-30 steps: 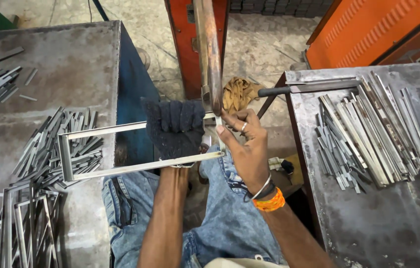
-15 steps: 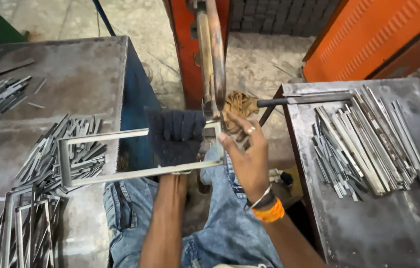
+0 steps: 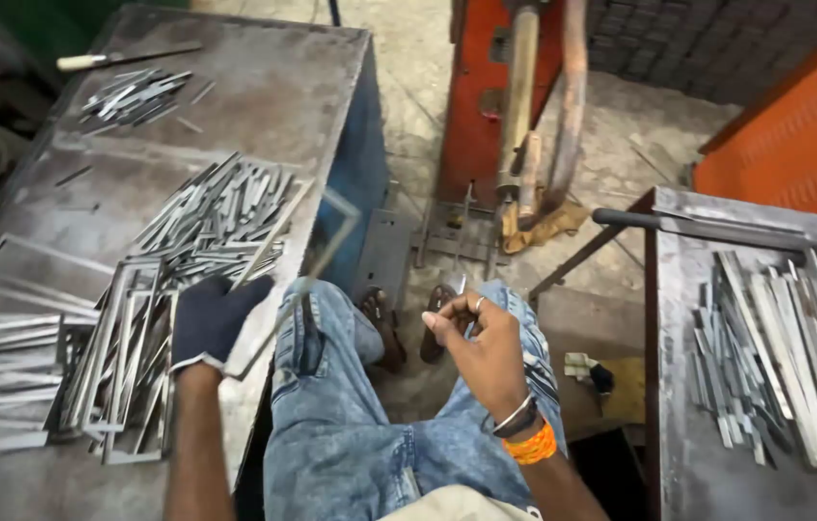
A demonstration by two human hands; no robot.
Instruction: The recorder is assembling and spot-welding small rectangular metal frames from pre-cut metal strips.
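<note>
Frame point(image 3: 298, 265) of thin metal strip sits pinched in the gloved left hand point(image 3: 211, 318), blurry, tilted over the edge of the left table point(image 3: 264, 77) just above the heap of loose strips point(image 3: 220, 217). The right hand point(image 3: 481, 342) is bare, half open, holding nothing, over the knee. Risk as it looks: that thin frame could snag the welded frames point(image 3: 119, 371) stacked beside the heap, or its edge could nick the ungloved hand.
</note>
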